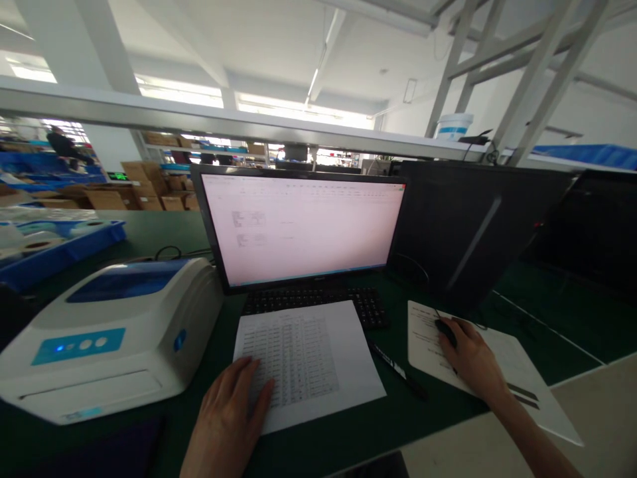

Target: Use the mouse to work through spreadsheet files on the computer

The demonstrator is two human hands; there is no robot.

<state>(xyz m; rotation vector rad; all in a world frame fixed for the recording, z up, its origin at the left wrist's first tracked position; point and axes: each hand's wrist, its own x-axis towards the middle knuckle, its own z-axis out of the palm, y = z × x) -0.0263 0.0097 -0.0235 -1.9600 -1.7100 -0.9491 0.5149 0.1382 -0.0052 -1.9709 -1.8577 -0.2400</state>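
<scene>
My left hand [229, 415] lies flat, fingers apart, on the lower left corner of a printed sheet with a table [308, 358]. That sheet covers the front of a black keyboard [318, 302]. My right hand [470, 358] is curled over a black computer mouse [444, 330], which rests on a white paper sheet [517, 378] to the right. A monitor [303, 226] with a pale spreadsheet stands behind the keyboard.
A white and blue label printer [109, 332] sits to the left. A black marker pen [395, 368] lies between the two sheets. A dark panel [472, 232] leans right of the monitor. A blue tray [60, 249] is at far left. A person stands far back left.
</scene>
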